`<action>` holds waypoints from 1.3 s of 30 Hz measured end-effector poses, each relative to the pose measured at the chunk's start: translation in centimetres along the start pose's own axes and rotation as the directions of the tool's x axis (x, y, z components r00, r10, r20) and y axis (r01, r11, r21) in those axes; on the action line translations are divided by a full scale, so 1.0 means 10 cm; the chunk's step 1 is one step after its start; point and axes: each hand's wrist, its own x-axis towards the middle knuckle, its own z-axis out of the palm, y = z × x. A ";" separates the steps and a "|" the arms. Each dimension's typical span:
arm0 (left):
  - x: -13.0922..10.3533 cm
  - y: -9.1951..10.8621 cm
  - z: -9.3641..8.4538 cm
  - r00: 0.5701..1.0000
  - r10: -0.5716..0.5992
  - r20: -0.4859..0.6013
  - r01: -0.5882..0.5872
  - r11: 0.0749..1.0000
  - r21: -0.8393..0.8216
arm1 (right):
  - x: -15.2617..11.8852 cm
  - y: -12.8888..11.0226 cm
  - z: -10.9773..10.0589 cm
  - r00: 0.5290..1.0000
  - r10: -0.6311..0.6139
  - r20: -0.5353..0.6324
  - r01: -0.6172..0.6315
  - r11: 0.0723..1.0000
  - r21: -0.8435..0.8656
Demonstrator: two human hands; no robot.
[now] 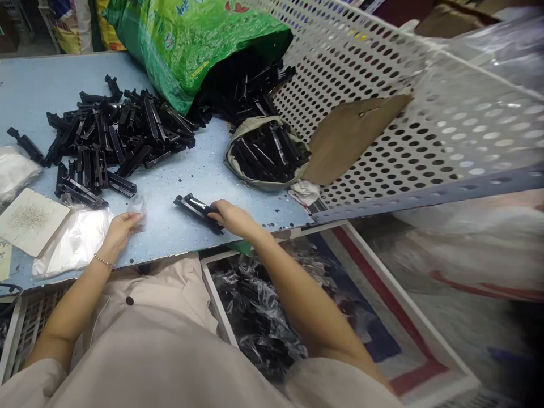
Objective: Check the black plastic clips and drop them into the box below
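Observation:
My left hand [121,229] is closed on a small clear plastic bag [137,207] above the front of the blue table. To its right, my right hand [232,218] grips the near end of black plastic parts [198,211], which lie slanted over the tabletop. How many parts it holds I cannot tell. A large heap of similar black parts [102,136] covers the back left of the table. Beside my left hand lies a stack of clear bags [79,241], partly under a square speckled board [32,221].
A green sack [182,45] spills black parts at the back. A cloth pouch [267,180] full of them stands near a white perforated crate [365,62] with brown cardboard [357,133]. Below the table's front edge [170,251], a tray [221,309] holds bagged black parts.

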 end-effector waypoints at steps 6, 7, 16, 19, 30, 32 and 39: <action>-0.03 -0.11 0.32 0.997 0.052 0.050 -0.049 0.997 -0.062 | -0.16 -0.96 0.74 0.988 0.003 0.152 -0.149 0.209 0.966; -0.04 -0.13 0.35 0.997 0.051 0.060 -0.047 0.997 -0.063 | -0.14 -1.10 0.85 0.989 0.011 0.147 -0.148 0.110 0.983; -0.05 -0.07 0.13 0.946 0.322 -0.045 -0.314 0.941 0.125 | 0.06 -1.10 0.93 0.964 0.214 0.158 -0.132 -0.131 0.983; -0.06 -0.08 0.17 0.931 0.345 0.120 -0.365 0.889 0.279 | 0.05 -1.11 0.93 0.965 0.165 0.204 -0.179 -0.154 0.972; 0.01 -0.08 0.15 0.987 0.150 0.049 -0.152 0.988 0.027 | 0.00 -1.05 1.02 0.960 0.154 0.234 -0.201 -0.203 0.958; -0.01 -0.07 0.16 0.983 0.180 0.021 -0.181 0.983 0.044 | -0.03 -1.09 0.99 0.960 0.139 0.245 -0.217 -0.190 0.958; -0.10 -0.05 0.28 0.959 0.277 0.060 -0.282 0.955 0.094 | -0.06 -1.25 0.99 0.971 0.119 0.207 -0.196 -0.095 0.976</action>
